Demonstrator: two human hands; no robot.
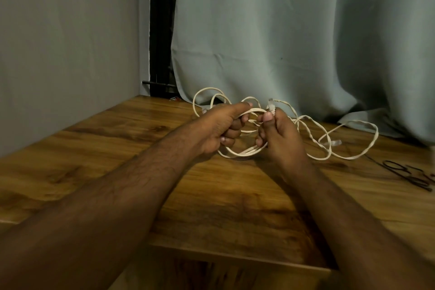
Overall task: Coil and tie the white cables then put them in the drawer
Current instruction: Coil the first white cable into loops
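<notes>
Left hand (217, 125): fingers curled round the gathered loops of the thin white cable (244, 150).
Right hand (280, 134): pinches the cable's plug end.
Cable slack: trails rightward over the wooden desk (117, 148), nearer the right hand.

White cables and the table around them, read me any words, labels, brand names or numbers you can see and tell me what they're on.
None: no readable text shows anywhere.
white cables: no print visible.
clear plug by the right hand: too blurred to tell.
wooden table, curtain: unmarked.
</notes>
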